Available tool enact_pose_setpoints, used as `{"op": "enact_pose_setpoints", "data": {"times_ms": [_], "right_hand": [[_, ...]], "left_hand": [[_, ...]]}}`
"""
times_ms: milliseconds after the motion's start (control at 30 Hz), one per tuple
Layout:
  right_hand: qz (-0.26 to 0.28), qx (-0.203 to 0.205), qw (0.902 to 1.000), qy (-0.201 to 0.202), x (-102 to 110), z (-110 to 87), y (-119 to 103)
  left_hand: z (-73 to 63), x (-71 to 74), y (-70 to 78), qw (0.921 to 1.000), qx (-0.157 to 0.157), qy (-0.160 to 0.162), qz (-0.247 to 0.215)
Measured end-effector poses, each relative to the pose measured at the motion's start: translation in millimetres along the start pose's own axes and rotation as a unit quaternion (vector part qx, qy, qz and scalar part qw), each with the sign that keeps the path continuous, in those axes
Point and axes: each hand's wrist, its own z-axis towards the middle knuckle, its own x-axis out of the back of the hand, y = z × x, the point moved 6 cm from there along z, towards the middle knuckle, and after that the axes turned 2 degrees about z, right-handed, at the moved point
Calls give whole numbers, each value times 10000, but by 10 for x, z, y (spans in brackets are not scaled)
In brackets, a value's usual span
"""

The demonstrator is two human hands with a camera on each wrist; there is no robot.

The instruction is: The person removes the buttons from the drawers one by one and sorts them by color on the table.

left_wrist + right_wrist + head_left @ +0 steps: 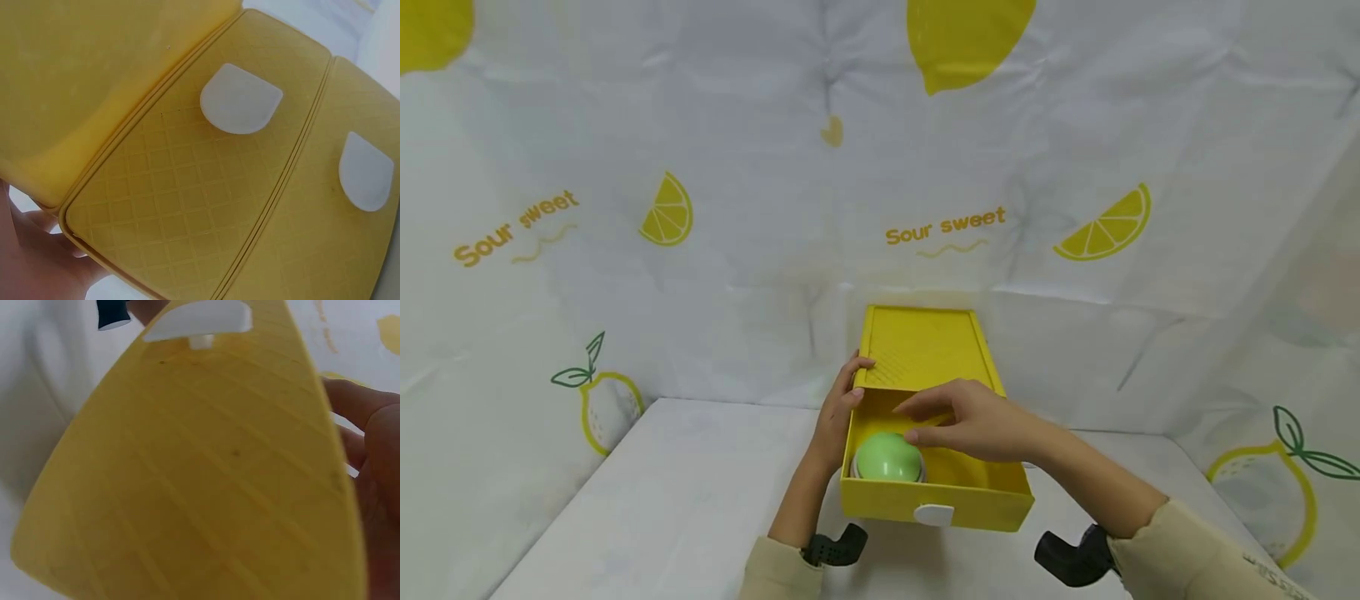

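A yellow drawer cabinet (925, 342) stands against the back wall, its top drawer (970, 510) pulled out toward me. In the drawer's front left corner sits a round, light green thing (889, 457) with a pale rim. My left hand (835, 417) rests against the cabinet's left side, fingertips at the top edge. Over the open drawer hangs my right hand (977, 421), fingers loosely bent and nothing held, thumb tip beside the green thing. Two closed drawer fronts (169, 181) with white tabs (240, 100) show in the left wrist view. The right wrist view has the pulled-out drawer's front (206, 469).
White cloth covers the table (700, 492) and the wall (760, 167) behind it, printed with lemons. Dark cameras (838, 546) are strapped to both wrists. The drawer's front, with its white tab (934, 515), juts out over the table.
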Motion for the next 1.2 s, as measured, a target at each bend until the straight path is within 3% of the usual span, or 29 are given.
{"op": "enact_pose_setpoints", "data": {"times_ms": [200, 467, 700, 800, 1033, 1200], "right_hand": [[-418, -132, 9977, -508, -169, 95, 15], [-715, -304, 9940, -766, -265, 141, 66], [36, 39, 9988, -485, -269, 131, 79], [295, 3, 9988, -383, -262, 130, 90], [811, 9, 9952, -545, -275, 113, 96], [1327, 195, 9906, -273, -181, 45, 96]], "left_hand": [[5, -19, -26, 9998, -16, -49, -171], [7, -13, -16, 9999, -18, -16, -154], [10, -2, -26, 10000, -25, 10, -87], [12, 2, -15, 9999, -78, 14, -74], [10, 12, -17, 9999, -134, 40, -15], [-2, 0, 2, 9999, -94, 65, -32]]}}
